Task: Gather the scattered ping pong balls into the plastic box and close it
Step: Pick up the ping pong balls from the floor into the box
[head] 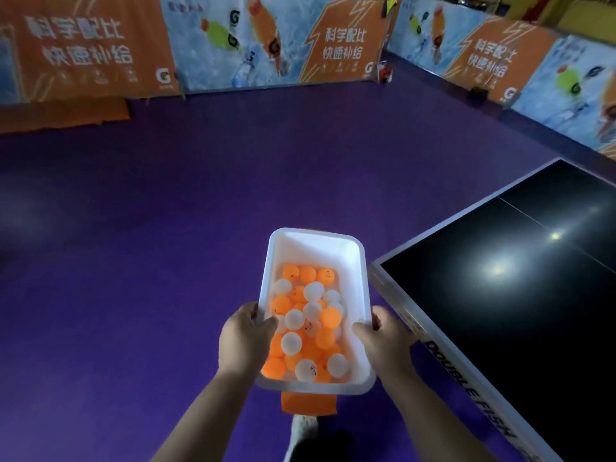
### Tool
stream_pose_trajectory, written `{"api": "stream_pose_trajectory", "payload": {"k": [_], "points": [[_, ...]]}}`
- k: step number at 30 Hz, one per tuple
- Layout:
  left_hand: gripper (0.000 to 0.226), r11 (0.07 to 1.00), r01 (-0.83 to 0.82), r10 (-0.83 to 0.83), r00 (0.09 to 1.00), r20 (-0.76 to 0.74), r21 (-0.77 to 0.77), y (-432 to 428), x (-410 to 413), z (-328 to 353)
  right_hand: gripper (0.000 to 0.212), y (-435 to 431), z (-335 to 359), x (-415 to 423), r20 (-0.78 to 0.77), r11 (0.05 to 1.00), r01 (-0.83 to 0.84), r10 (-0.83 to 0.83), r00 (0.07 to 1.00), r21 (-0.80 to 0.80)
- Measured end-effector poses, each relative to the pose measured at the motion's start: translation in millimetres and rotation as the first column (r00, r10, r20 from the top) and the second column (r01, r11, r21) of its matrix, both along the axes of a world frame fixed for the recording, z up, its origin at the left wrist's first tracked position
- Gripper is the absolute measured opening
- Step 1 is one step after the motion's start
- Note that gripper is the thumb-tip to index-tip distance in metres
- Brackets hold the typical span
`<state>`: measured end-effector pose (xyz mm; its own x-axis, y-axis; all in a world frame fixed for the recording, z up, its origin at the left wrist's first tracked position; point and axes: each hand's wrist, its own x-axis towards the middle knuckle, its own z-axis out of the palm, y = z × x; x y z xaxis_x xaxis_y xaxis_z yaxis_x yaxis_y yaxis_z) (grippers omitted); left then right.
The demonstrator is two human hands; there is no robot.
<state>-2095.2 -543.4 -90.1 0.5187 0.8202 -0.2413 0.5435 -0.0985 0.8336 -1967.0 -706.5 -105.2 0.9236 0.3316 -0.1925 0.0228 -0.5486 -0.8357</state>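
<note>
I carry a white plastic box (350,255) in front of me above the purple floor. It has no lid on and holds several orange and white ping pong balls (306,325). My left hand (245,340) grips the box's left rim, thumb hooked inside. My right hand (383,341) grips the right rim the same way. An orange piece (308,402) shows under the box's near end; what it is I cannot tell.
A dark table-tennis table (520,315) with a white edge stands close on the right. Purple floor (166,228) stretches ahead and left. Orange and blue barrier boards (233,45) fence the far side and the right. My shoe (305,428) shows below the box.
</note>
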Motion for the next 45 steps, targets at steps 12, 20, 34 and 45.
{"api": "stream_pose_trajectory", "payload": {"k": [12, 20, 34, 45], "points": [[0.010, 0.995, -0.010, 0.013, 0.999, -0.034, 0.103, 193, 216, 12, 0.021, 200, -7, 222, -0.018, 0.995, -0.078, 0.079, 0.997, 0.058], [0.016, 0.996, -0.008, 0.010, 1.000, -0.025, 0.094, 290, 355, 21, 0.023, 298, 11, 361, 0.021, 0.995, -0.078, 0.077, 0.997, 0.068], [0.014, 0.916, 0.402, -0.402, 0.916, -0.010, 0.007, 459, 676, 16, 0.017, 422, 4, 610, 0.048, 0.945, 0.327, -0.326, 0.944, 0.002], [0.011, 0.650, 0.760, -0.759, 0.648, 0.061, 0.014, 405, 919, -6, 0.016, 360, -1, 764, 0.067, 0.719, 0.691, -0.688, 0.723, -0.078]]}}
